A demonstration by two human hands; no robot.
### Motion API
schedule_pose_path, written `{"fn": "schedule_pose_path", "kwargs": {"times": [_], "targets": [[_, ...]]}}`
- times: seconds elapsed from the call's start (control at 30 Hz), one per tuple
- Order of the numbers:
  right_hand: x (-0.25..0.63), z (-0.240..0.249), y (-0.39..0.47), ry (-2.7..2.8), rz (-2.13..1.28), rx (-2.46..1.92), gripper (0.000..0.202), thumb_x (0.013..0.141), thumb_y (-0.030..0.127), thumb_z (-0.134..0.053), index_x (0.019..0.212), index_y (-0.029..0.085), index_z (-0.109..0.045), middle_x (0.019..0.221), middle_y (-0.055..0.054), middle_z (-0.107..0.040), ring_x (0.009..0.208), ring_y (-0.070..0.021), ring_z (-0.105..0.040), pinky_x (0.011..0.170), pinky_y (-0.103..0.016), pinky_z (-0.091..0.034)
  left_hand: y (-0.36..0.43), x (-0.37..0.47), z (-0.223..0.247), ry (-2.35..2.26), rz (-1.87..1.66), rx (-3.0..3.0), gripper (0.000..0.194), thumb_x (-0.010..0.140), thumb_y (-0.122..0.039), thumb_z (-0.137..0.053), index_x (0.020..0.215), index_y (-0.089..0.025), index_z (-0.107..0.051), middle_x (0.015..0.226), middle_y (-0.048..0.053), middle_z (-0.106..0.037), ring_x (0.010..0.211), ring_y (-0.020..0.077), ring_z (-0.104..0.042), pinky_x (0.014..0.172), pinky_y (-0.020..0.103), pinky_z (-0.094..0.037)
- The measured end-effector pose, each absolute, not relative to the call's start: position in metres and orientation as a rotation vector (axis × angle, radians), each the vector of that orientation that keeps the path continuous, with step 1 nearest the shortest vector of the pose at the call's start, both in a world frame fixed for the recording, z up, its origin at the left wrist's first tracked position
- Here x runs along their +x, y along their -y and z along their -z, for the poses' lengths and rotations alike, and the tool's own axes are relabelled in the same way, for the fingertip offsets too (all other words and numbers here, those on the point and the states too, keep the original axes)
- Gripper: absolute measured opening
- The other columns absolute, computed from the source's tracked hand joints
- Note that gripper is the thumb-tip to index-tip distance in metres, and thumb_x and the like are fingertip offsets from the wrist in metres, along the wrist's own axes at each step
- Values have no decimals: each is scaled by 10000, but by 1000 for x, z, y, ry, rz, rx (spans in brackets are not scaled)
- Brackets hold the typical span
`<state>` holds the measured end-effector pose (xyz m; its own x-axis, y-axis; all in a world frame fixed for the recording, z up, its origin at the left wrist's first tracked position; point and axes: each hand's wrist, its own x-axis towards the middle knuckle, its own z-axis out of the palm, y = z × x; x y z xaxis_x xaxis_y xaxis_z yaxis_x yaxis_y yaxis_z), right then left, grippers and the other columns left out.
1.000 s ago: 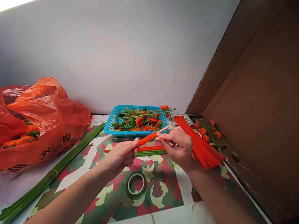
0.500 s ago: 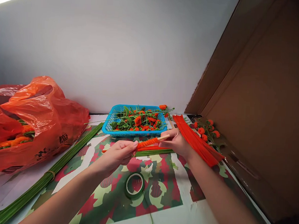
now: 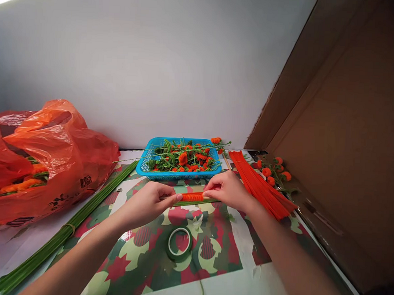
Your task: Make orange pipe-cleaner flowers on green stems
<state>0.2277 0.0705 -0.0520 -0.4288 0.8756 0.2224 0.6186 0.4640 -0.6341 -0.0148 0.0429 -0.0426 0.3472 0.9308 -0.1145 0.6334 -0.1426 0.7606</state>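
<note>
Orange fuzzy coil [image 3: 191, 197], held level just in front of the blue basket [image 3: 178, 176], its long axis roughly parallel to the basket's near rim. Left hand [image 3: 154, 201]: thumb and forefinger closed on the coil's left end. Right hand [image 3: 229, 191]: thumb and fingertips pinched at the right end; whether a core runs inside is hidden by the grip. Green stems [image 3: 210, 201] lie on the table below the coil, in front of the basket. Farther in front of it rests a roll of green tape [image 3: 188, 252], on a patterned sheet [image 3: 138, 254].

Likely faults, by judgement: the turns could spring apart or bunch — caused by one pinch loosening or the hands pulling unevenly — and the pile could be flattened by too hard a squeeze.

Surroundings: orange flower heads [image 3: 183, 158] and greenery fill the basket. To its right lie a fanned bundle of orange strips [image 3: 261, 186] and, beyond these, loose orange blooms [image 3: 270, 180]. To its left are a tied sheaf of green stems [image 3: 98, 199], slanting toward the viewer, and a red plastic bag [image 3: 81, 154].
</note>
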Motion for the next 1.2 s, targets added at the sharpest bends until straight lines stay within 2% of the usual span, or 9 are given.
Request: {"fn": "schedule_pose_path", "kwargs": {"times": [0.13,0.27,0.37,0.5,0.6,0.7,0.83,1.03,1.2], "targets": [[218,49,-63,2090,-203,-1271,155,775,218,-718,621,218,-706,632,22,-704,581,-118,-571,724,-315,-315,-41,-7,43,-1435,-629,1794,468,784,-513,-544,511,-201,-327,524,-47,-241,489,101,-186,465,264,-110],[211,46,-54,1988,117,-1169,194,836,199,-658,642,189,-664,604,13,-677,558,-113,-550,680,-318,-258,-41,1,49,-1379,-738,1635,486,790,-579,-510,530,-199,-354,541,-48,-246,500,99,-186,474,257,-117],[207,48,-49,1906,191,-1060,205,875,204,-607,678,185,-658,596,-4,-665,577,-124,-565,660,-318,-268,-41,4,56,-1318,-786,1393,512,764,-633,-533,552,-210,-336,531,-72,-185,485,89,-124,459,255,-84],[205,52,-47,1757,-33,-914,132,836,230,-658,712,203,-696,566,-2,-646,541,-128,-546,646,-327,-324,-42,6,63,-1082,-846,1099,533,698,-648,-632,575,-210,-356,498,-111,-146,462,70,-76,434,237,-81],[208,54,-53,1584,-520,-882,135,763,341,-724,699,223,-714,588,-11,-636,552,-144,-540,599,-320,-388,-43,5,64,-957,-851,1006,502,701,-626,-657,599,-197,-417,467,-123,-154,442,59,-71,425,227,-82],[215,51,-62,1484,-1072,-822,281,631,471,-789,605,212,-683,605,-8,-602,574,-144,-530,528,-287,-411,-44,1,62,-873,-813,1080,501,730,-610,-641,578,-189,-418,460,-117,-164,439,56,-93,434,228,-91],[228,45,-72,1638,-1484,-774,313,551,430,-828,513,176,-649,510,34,-497,486,-85,-426,466,-237,-350,-44,-10,56,-842,-702,1383,529,796,-601,-566,536,-179,-382,508,-79,-235,479,68,-153,460,245,-113],[244,41,-76,1966,-1548,-1022,197,637,327,-768,663,134,-734,553,-2,-583,499,-86,-455,466,-221,-317,-46,-20,49,-976,-471,1752,483,864,-532,-486,553,-171,-414,559,-51,-265,530,91,-195,482,260,-151],[239,40,-73,2102,-1172,-1283,113,661,257,-736,658,144,-743,488,19,-542,472,-88,-424,451,-224,-288,-44,-18,46,-1245,-403,1852,450,838,-517,-506,560,-190,-372,552,-58,-226,511,94,-170,464,271,-126]]}}
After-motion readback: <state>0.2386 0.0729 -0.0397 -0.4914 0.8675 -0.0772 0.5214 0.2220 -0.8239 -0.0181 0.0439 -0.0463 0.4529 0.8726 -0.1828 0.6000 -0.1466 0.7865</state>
